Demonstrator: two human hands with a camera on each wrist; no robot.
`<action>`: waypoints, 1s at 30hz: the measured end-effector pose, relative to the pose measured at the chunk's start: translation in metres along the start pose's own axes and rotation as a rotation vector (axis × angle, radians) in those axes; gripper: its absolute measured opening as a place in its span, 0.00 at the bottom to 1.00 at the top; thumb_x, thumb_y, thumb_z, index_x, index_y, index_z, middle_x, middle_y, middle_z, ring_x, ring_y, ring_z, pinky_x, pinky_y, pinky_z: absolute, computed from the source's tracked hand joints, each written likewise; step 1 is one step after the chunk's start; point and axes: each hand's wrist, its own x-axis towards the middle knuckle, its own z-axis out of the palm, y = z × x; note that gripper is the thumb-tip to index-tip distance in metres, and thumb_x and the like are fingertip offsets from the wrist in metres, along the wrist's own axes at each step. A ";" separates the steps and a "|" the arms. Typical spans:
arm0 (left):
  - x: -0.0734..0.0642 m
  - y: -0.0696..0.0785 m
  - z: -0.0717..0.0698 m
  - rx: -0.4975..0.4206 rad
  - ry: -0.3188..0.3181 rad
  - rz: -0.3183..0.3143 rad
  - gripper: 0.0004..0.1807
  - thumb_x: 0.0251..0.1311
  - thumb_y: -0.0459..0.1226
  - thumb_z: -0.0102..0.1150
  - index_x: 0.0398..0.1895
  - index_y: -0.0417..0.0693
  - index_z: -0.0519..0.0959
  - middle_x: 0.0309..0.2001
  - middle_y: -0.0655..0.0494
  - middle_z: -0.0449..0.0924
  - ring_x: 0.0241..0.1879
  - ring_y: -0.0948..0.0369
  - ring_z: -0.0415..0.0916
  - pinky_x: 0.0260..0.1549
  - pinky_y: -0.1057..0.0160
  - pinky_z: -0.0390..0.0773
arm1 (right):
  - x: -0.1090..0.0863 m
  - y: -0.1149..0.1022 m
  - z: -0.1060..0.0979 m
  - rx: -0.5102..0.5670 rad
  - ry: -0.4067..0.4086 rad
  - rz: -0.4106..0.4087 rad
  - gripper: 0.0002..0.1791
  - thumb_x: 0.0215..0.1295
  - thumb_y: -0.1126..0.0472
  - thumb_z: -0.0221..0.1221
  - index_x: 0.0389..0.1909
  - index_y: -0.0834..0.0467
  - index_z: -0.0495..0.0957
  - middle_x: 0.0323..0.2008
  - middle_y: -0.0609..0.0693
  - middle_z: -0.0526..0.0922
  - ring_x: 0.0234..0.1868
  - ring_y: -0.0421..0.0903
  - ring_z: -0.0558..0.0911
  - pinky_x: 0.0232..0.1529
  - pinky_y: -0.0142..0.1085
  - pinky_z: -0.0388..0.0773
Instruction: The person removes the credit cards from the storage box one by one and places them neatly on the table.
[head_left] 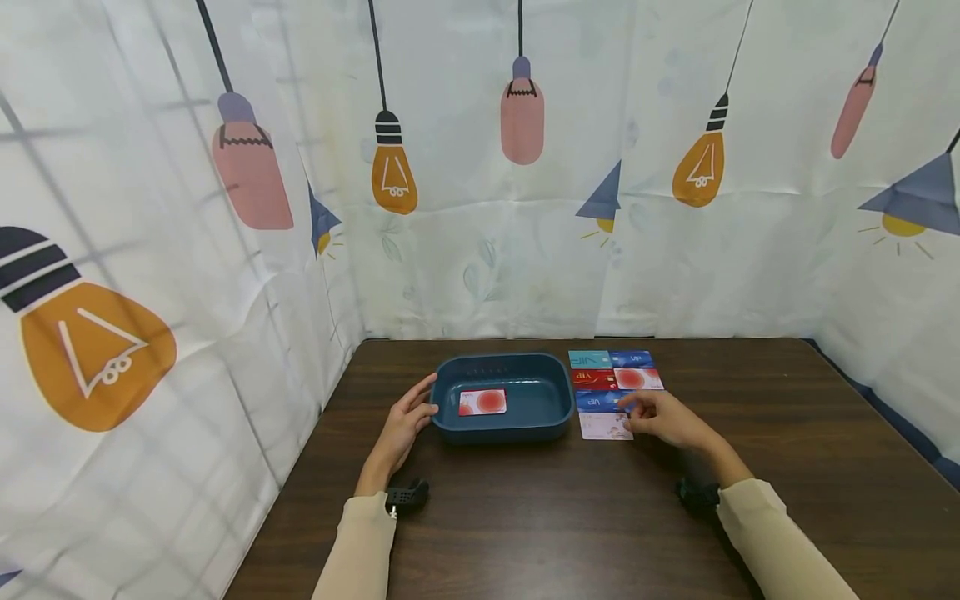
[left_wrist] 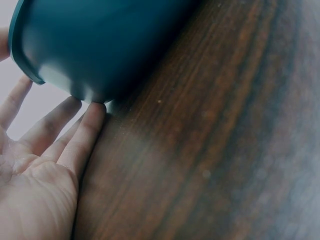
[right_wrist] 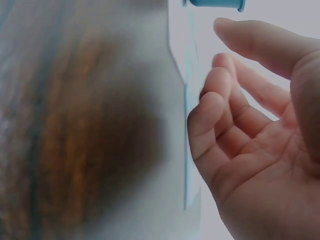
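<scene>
A dark teal rectangular dish (head_left: pixel 501 435) stands on the table with one white card with a red disc (head_left: pixel 482 402) lying inside. My left hand (head_left: pixel 401 429) is at the dish's left end, fingers extended; in the left wrist view the fingertips (left_wrist: pixel 95 107) meet its outer wall. To the right of the dish, several cards lie in close rows. Over the nearest ones is my right hand (head_left: pixel 667 421), by a blue card (head_left: pixel 596 401) and a pale pink card (head_left: pixel 603 427). Its fingers bend loosely, with the thumb (right_wrist: pixel 260 42) apart and nothing between them.
Farther back in the rows lie a light teal card (head_left: pixel 589 359), another blue card (head_left: pixel 632 359), a red card (head_left: pixel 593 379) and a second white card with a red disc (head_left: pixel 639 379). A patterned curtain (head_left: pixel 480 275) hangs behind the dark wooden table (head_left: pixel 525 517).
</scene>
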 end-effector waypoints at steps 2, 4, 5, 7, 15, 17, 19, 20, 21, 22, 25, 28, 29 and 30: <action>0.000 0.001 0.000 -0.001 0.004 0.004 0.33 0.71 0.32 0.54 0.78 0.57 0.65 0.77 0.45 0.62 0.75 0.48 0.61 0.53 0.73 0.76 | -0.001 -0.005 -0.001 0.020 0.031 -0.017 0.20 0.70 0.59 0.64 0.58 0.64 0.79 0.33 0.53 0.77 0.31 0.44 0.74 0.30 0.31 0.74; 0.000 0.002 0.000 0.003 0.005 0.007 0.33 0.71 0.32 0.54 0.78 0.57 0.65 0.77 0.45 0.62 0.75 0.48 0.60 0.52 0.74 0.76 | -0.001 -0.012 -0.002 0.047 0.071 -0.034 0.20 0.70 0.59 0.63 0.58 0.65 0.79 0.33 0.54 0.76 0.31 0.44 0.74 0.30 0.30 0.73; 0.000 0.002 0.000 0.005 0.006 0.008 0.33 0.71 0.32 0.54 0.78 0.57 0.65 0.77 0.45 0.62 0.75 0.48 0.60 0.52 0.74 0.76 | -0.001 -0.016 -0.002 0.062 0.090 -0.048 0.20 0.70 0.59 0.63 0.59 0.65 0.79 0.33 0.54 0.76 0.31 0.44 0.73 0.30 0.30 0.73; 0.000 0.002 -0.001 0.007 0.006 0.008 0.32 0.71 0.32 0.54 0.78 0.57 0.65 0.77 0.45 0.62 0.76 0.48 0.60 0.52 0.74 0.76 | -0.001 -0.024 -0.001 0.088 0.120 -0.082 0.20 0.71 0.60 0.63 0.59 0.66 0.79 0.34 0.55 0.76 0.33 0.44 0.74 0.31 0.30 0.74; 0.000 -0.001 -0.001 0.031 -0.007 0.013 0.32 0.72 0.33 0.54 0.78 0.58 0.64 0.78 0.47 0.61 0.77 0.49 0.59 0.55 0.73 0.75 | 0.001 -0.060 0.017 0.172 0.171 -0.196 0.14 0.72 0.61 0.61 0.55 0.60 0.79 0.36 0.56 0.78 0.34 0.44 0.76 0.33 0.36 0.78; 0.000 -0.002 -0.002 0.032 -0.009 0.012 0.32 0.72 0.34 0.54 0.78 0.58 0.64 0.78 0.48 0.60 0.77 0.49 0.58 0.55 0.73 0.75 | 0.004 -0.071 0.024 0.184 0.162 -0.227 0.15 0.72 0.61 0.62 0.56 0.61 0.79 0.36 0.56 0.78 0.33 0.44 0.77 0.32 0.36 0.78; 0.000 -0.002 -0.002 0.028 -0.012 0.013 0.32 0.72 0.33 0.54 0.78 0.57 0.64 0.79 0.48 0.60 0.77 0.49 0.58 0.56 0.72 0.75 | 0.008 -0.082 0.030 0.183 0.145 -0.248 0.16 0.71 0.60 0.62 0.57 0.61 0.79 0.36 0.56 0.79 0.34 0.44 0.78 0.34 0.35 0.79; 0.000 -0.002 -0.002 0.025 -0.014 0.015 0.32 0.72 0.33 0.54 0.79 0.57 0.64 0.79 0.47 0.60 0.77 0.48 0.58 0.56 0.72 0.75 | 0.011 -0.088 0.034 0.183 0.134 -0.261 0.17 0.71 0.61 0.63 0.57 0.61 0.79 0.37 0.56 0.79 0.34 0.45 0.78 0.35 0.34 0.79; 0.000 -0.002 -0.002 0.019 -0.015 0.016 0.32 0.72 0.33 0.54 0.79 0.57 0.64 0.79 0.47 0.60 0.77 0.48 0.58 0.55 0.72 0.75 | 0.014 -0.093 0.037 0.181 0.126 -0.264 0.17 0.71 0.61 0.63 0.58 0.61 0.79 0.37 0.56 0.80 0.35 0.46 0.79 0.36 0.33 0.79; 0.000 -0.002 -0.002 0.015 -0.016 0.017 0.32 0.72 0.33 0.54 0.79 0.57 0.64 0.78 0.47 0.60 0.77 0.48 0.59 0.55 0.72 0.75 | 0.019 -0.098 0.041 0.178 0.116 -0.267 0.17 0.70 0.60 0.63 0.58 0.60 0.79 0.37 0.55 0.80 0.36 0.47 0.79 0.37 0.33 0.80; 0.000 -0.001 -0.002 0.007 -0.008 0.015 0.32 0.72 0.32 0.53 0.78 0.57 0.64 0.78 0.46 0.61 0.76 0.47 0.60 0.54 0.73 0.76 | 0.035 -0.110 0.051 0.172 0.072 -0.262 0.18 0.70 0.60 0.64 0.58 0.57 0.79 0.39 0.54 0.80 0.39 0.49 0.80 0.40 0.33 0.80; -0.001 0.000 -0.001 0.007 -0.004 0.012 0.32 0.72 0.31 0.52 0.78 0.57 0.64 0.77 0.45 0.62 0.76 0.48 0.60 0.54 0.73 0.76 | 0.054 -0.117 0.063 0.159 0.034 -0.258 0.19 0.70 0.59 0.64 0.59 0.58 0.78 0.40 0.53 0.81 0.40 0.49 0.79 0.40 0.34 0.80; -0.001 0.000 -0.001 0.008 -0.005 0.011 0.32 0.72 0.31 0.52 0.78 0.56 0.64 0.77 0.46 0.61 0.76 0.48 0.60 0.54 0.73 0.76 | 0.060 -0.120 0.067 0.153 0.022 -0.257 0.19 0.70 0.60 0.64 0.59 0.59 0.78 0.41 0.53 0.81 0.40 0.49 0.79 0.40 0.35 0.79; -0.001 0.000 0.000 0.009 -0.005 0.011 0.32 0.72 0.31 0.52 0.78 0.56 0.64 0.78 0.46 0.61 0.76 0.48 0.60 0.54 0.73 0.76 | 0.065 -0.122 0.071 0.145 0.014 -0.254 0.19 0.70 0.60 0.64 0.59 0.59 0.78 0.41 0.53 0.81 0.40 0.48 0.79 0.40 0.35 0.79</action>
